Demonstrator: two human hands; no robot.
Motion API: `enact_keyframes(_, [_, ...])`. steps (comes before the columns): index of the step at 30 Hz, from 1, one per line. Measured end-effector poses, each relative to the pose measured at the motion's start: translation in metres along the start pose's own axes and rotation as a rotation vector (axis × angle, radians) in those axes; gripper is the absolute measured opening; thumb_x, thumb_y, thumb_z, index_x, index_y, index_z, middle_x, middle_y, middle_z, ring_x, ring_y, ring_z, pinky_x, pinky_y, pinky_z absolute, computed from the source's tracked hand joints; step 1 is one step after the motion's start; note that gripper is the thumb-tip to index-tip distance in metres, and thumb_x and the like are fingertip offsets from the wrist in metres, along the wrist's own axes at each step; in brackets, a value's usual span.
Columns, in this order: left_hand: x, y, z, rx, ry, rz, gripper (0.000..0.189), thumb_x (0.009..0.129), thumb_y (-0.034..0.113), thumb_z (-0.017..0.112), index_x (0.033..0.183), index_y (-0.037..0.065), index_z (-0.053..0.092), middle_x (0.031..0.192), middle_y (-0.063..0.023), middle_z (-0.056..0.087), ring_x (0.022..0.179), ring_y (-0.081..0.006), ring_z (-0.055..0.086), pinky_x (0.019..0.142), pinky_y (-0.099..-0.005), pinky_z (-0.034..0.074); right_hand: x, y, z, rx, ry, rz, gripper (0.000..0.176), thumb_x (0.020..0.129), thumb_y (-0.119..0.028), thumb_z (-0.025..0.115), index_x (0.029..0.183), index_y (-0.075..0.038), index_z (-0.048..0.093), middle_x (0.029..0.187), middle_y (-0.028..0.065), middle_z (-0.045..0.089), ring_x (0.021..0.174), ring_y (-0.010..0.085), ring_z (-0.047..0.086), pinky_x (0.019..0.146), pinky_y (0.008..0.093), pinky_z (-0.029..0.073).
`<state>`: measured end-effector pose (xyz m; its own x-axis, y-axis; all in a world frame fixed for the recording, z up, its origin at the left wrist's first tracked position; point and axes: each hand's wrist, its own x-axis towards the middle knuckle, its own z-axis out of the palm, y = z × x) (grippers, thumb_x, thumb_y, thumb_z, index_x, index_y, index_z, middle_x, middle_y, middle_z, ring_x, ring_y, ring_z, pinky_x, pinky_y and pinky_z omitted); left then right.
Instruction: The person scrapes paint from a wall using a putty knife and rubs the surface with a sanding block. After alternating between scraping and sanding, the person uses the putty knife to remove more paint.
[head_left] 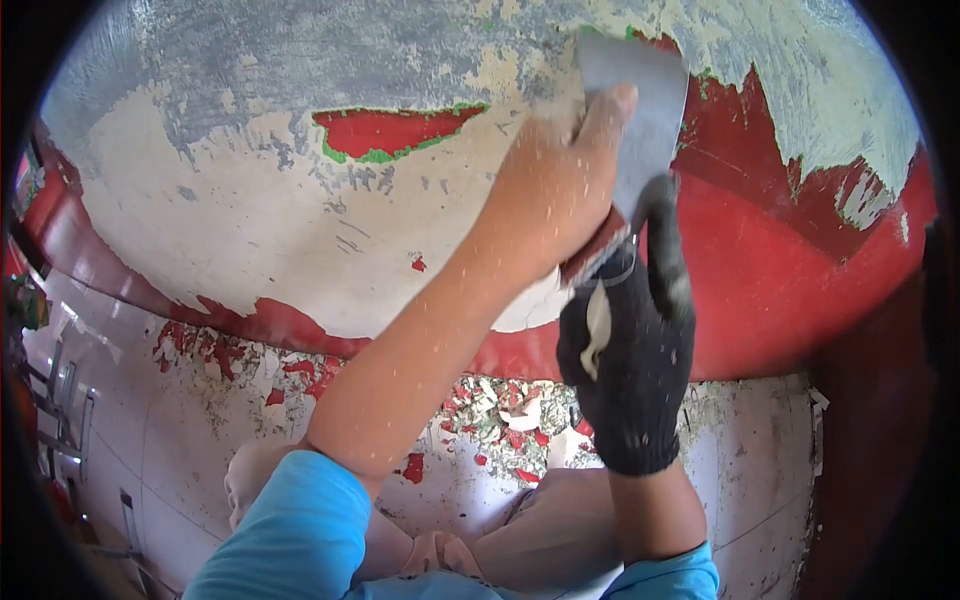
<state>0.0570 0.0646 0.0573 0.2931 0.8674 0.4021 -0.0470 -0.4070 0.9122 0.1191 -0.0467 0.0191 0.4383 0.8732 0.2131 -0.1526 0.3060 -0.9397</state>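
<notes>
A scraper [648,110] with a wide grey metal blade and a reddish-brown handle lies against a large curved surface with peeling paint [250,220]. My bare left hand [560,180] is closed on the blade's left side, thumb flat along its face. Below it, my right hand [635,350], in a black knit glove, grips the handle; a pale flake sticks to the glove's back. Around the blade's far edge, off-white and grey paint borders exposed red, with thin green edges. A red patch [395,132] with a green outline shows left of the blade.
Red, white and greenish paint chips [520,420] litter the pale tiled floor [120,430] below the curved surface. My bent legs are close beneath my arms. Metal legs or rails [65,400] stand at the left, and a dark red surface [870,450] lies at the right.
</notes>
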Motion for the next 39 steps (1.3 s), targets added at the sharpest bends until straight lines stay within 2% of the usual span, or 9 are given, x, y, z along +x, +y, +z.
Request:
enact_keyframes(1, [0.003, -0.014, 0.003, 0.004, 0.004, 0.006, 0.058, 0.092, 0.046, 0.041, 0.073, -0.007, 0.054, 0.059, -0.0237, 0.051, 0.06, -0.0359, 0.054, 0.064, -0.0457, 0.041, 0.001, -0.001, 0.001, 0.001, -0.008, -0.009, 0.059, 0.094, -0.008, 0.046, 0.146, -0.008, 0.017, 0.067, 0.0019, 0.05, 0.042, 0.0035, 0.043, 0.035, 0.0191, 0.034])
enact_keyframes(3, [0.005, -0.023, 0.003, 0.023, 0.051, 0.237, 0.059, 0.088, 0.056, 0.048, 0.088, -0.001, 0.062, 0.055, -0.0039, 0.051, 0.046, -0.0103, 0.047, 0.049, -0.0268, 0.04, 0.004, 0.0, 0.004, 0.01, -0.023, -0.027, 0.059, 0.094, -0.008, 0.046, 0.146, -0.007, 0.017, 0.067, 0.0018, 0.05, 0.042, 0.0034, 0.043, 0.035, 0.0191, 0.034])
enact_keyframes(7, [0.003, -0.002, -0.001, -0.013, -0.078, -0.043, 0.061, 0.088, 0.057, 0.047, 0.099, -0.001, 0.062, 0.056, -0.0067, 0.055, 0.049, -0.0106, 0.052, 0.054, -0.0262, 0.042, -0.002, 0.006, 0.004, -0.006, 0.006, -0.022, 0.059, 0.094, -0.008, 0.046, 0.145, -0.006, 0.018, 0.066, 0.0018, 0.05, 0.042, 0.0037, 0.042, 0.035, 0.0198, 0.034])
enact_keyframes(11, [-0.001, -0.009, -0.002, 0.015, -0.132, -0.034, 0.06, 0.088, 0.057, 0.046, 0.094, 0.0, 0.062, 0.048, -0.0044, 0.049, 0.038, -0.0109, 0.045, 0.044, -0.0284, 0.038, 0.001, 0.004, 0.008, -0.002, 0.021, -0.06, 0.059, 0.094, -0.009, 0.047, 0.145, -0.005, 0.018, 0.066, 0.0019, 0.051, 0.041, 0.0041, 0.042, 0.034, 0.0203, 0.033])
enact_keyframes(16, [0.002, -0.006, 0.002, -0.033, -0.09, 0.009, 0.06, 0.089, 0.056, 0.045, 0.095, -0.001, 0.062, 0.05, -0.004, 0.049, 0.043, -0.0102, 0.047, 0.048, -0.0264, 0.039, 0.0, 0.004, 0.005, -0.005, 0.015, -0.054, 0.059, 0.094, -0.009, 0.047, 0.145, -0.006, 0.018, 0.067, 0.0022, 0.051, 0.041, 0.0041, 0.042, 0.033, 0.0199, 0.033])
enact_keyframes(18, [-0.001, -0.007, 0.001, 0.037, -0.062, 0.055, 0.053, 0.092, 0.042, 0.042, 0.076, -0.006, 0.056, 0.059, -0.0232, 0.051, 0.06, -0.0363, 0.053, 0.067, -0.0442, 0.042, 0.003, 0.004, 0.007, 0.014, 0.001, -0.071, 0.06, 0.094, -0.009, 0.047, 0.145, -0.006, 0.018, 0.068, 0.0024, 0.051, 0.041, 0.0041, 0.042, 0.033, 0.0198, 0.033])
enact_keyframes(33, [0.0, -0.003, 0.004, -0.037, -0.03, 0.028, 0.054, 0.092, 0.042, 0.043, 0.071, -0.006, 0.054, 0.056, -0.0211, 0.049, 0.054, -0.03, 0.05, 0.063, -0.0431, 0.041, 0.008, 0.006, -0.001, 0.029, 0.013, -0.081, 0.06, 0.094, -0.009, 0.048, 0.146, -0.008, 0.018, 0.069, 0.0025, 0.051, 0.04, 0.0043, 0.042, 0.032, 0.0195, 0.032])
enact_keyframes(35, [0.01, 0.002, 0.001, -0.062, -0.118, -0.036, 0.063, 0.089, 0.055, 0.047, 0.101, -0.005, 0.061, 0.059, -0.0083, 0.056, 0.055, -0.0115, 0.053, 0.059, -0.0266, 0.043, 0.006, 0.007, -0.003, 0.022, 0.031, -0.072, 0.06, 0.094, -0.009, 0.048, 0.146, -0.008, 0.019, 0.068, 0.0024, 0.051, 0.04, 0.0043, 0.042, 0.032, 0.0196, 0.032])
enact_keyframes(39, [0.005, -0.022, 0.015, -0.052, 0.106, 0.254, 0.055, 0.091, 0.052, 0.045, 0.076, 0.0, 0.057, 0.044, -0.0052, 0.045, 0.033, -0.0119, 0.042, 0.038, -0.0279, 0.035, 0.007, 0.008, -0.001, 0.012, 0.038, -0.058, 0.06, 0.093, -0.009, 0.049, 0.145, -0.008, 0.019, 0.067, 0.0021, 0.05, 0.04, 0.0044, 0.042, 0.032, 0.0199, 0.032])
